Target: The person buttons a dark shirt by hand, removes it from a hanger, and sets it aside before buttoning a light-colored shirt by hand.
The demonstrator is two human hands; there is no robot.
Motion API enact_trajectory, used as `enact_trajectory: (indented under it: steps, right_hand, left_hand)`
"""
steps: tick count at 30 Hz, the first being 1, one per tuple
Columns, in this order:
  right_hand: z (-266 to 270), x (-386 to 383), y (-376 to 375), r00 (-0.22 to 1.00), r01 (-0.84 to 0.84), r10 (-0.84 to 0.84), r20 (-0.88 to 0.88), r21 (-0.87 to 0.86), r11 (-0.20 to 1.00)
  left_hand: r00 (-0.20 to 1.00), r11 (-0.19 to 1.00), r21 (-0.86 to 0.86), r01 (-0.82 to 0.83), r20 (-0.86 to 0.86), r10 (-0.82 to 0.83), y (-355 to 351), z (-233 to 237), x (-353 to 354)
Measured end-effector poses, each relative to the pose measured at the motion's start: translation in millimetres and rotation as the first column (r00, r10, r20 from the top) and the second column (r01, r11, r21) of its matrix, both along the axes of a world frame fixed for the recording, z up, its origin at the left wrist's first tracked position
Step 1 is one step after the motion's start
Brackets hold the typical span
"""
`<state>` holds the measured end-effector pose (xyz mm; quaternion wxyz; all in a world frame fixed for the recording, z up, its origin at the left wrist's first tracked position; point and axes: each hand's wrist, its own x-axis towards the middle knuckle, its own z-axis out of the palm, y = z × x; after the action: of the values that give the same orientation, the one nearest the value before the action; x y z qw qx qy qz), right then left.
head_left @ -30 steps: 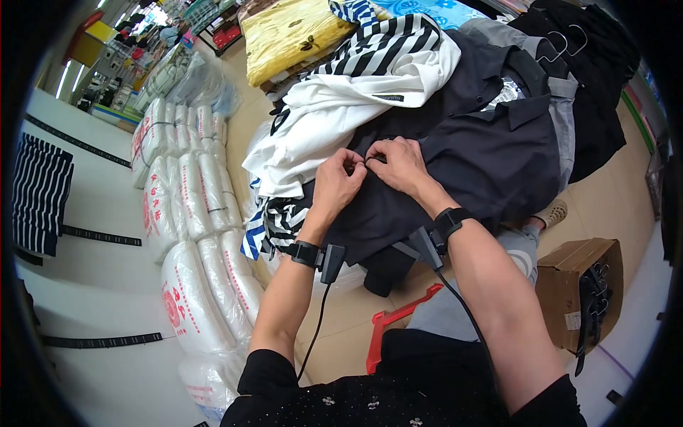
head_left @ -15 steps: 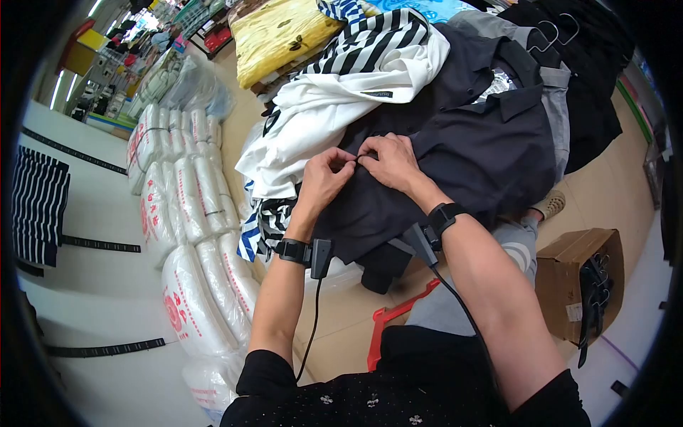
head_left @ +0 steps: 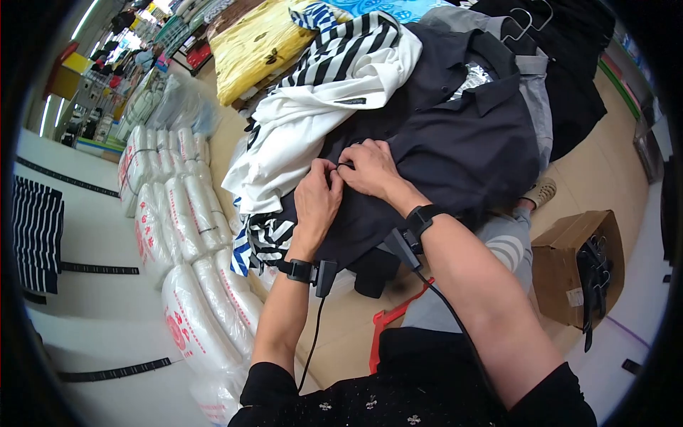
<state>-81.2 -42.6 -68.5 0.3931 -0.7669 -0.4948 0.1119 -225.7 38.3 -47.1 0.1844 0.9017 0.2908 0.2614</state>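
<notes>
The left hand (head_left: 318, 197) and right hand (head_left: 369, 168), fingertips nearly together, pinch the edge of a dark charcoal collared shirt (head_left: 455, 153), which lies spread beside a white garment with black stripes (head_left: 306, 117).

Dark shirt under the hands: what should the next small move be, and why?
Probably ease the pinched cloth between the fingertips, as if working a button: the left hand and right hand meet fingertip to fingertip on the front of the dark shirt. The fingers hide whether a button is there.
</notes>
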Motion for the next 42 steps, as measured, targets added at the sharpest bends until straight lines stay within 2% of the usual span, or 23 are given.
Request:
enact_trajectory:
  steps: [4, 5, 8, 9, 13, 19, 22, 28, 31, 37, 42]
  right_hand:
    - [-1, 1, 2, 1.0, -0.001, 0.001, -0.022, -0.02, 1.0]
    - [0, 1, 3, 1.0, 0.003, -0.004, -0.015, -0.025, 1.0]
    - [0, -2, 3, 0.999, 0.027, -0.027, -0.022, 0.002, 1.0]
    - [-1, -2, 3, 0.999, 0.029, -0.029, -0.024, 0.013, 0.999]
    - [1, -1, 0, 0.997, 0.021, -0.018, -0.069, 0.046, 0.999]
    - [-1, -1, 0, 0.998, 0.009, -0.006, -0.055, 0.044, 0.999]
    - [-1, -1, 0, 0.999, 0.002, 0.0, -0.048, 0.043, 0.999]
    - [-8, -4, -1, 1.0, 0.004, -0.004, -0.003, 0.075, 0.997]
    - [-5, -4, -3, 1.0, 0.0, 0.0, -0.005, 0.059, 0.998]
    - [-1, -5, -2, 1.0, 0.007, -0.007, -0.023, 0.022, 1.0]
    - [-1, -5, -1, 0.999, 0.027, -0.027, -0.02, 0.003, 1.0]
  left_hand:
    - [0.996, 0.996, 0.068, 0.06, 0.055, -0.064, 0, -3, 2]
    - [0.998, 0.999, 0.04, 0.032, 0.051, -0.034, -1, -3, 1]
    - [0.991, 0.992, -0.121, -0.038, 0.123, 0.053, 1, -8, 3]
    - [0.992, 0.981, -0.185, -0.065, 0.096, 0.083, 4, -9, 3]
    - [0.988, 0.904, -0.427, 0.003, 0.143, 0.064, 22, -26, 3]
    - [0.984, 0.82, -0.561, 0.117, 0.179, -0.018, 34, -28, -2]
    - [0.984, 0.85, -0.515, 0.114, 0.177, -0.025, 31, -30, -1]
    - [0.977, 0.795, -0.582, 0.17, 0.202, -0.061, 34, -27, -6]
    - [0.971, 0.851, -0.479, 0.214, 0.198, -0.133, 34, -28, -11]
    - [0.988, 0.936, -0.332, 0.117, 0.138, -0.074, 15, -16, -6]
    - [0.972, 0.981, -0.135, 0.139, 0.209, -0.109, 4, -20, -7]
